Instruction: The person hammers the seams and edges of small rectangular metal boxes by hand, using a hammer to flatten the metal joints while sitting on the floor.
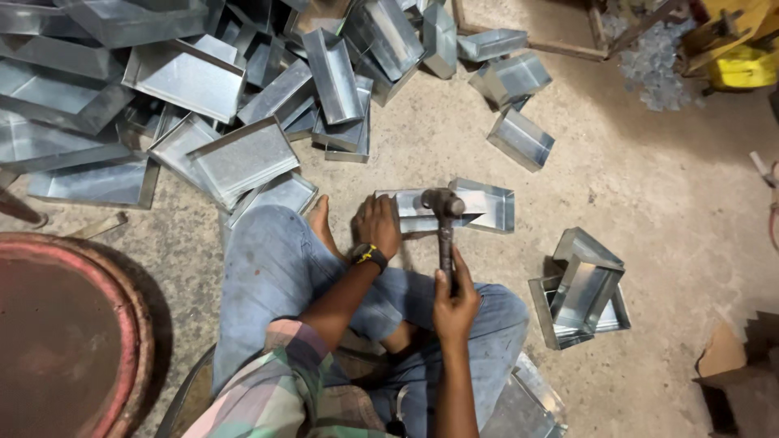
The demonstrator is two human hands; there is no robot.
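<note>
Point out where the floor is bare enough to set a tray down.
Bare floor lies right of the hammered tray, between the loose trays above and the stacked pair below. Top left is crowded by the tray pile. The left hand pins the tray; the right hand holds the hammer.

Left hand [378, 225] flat, right hand [453, 302] clenched.
</note>
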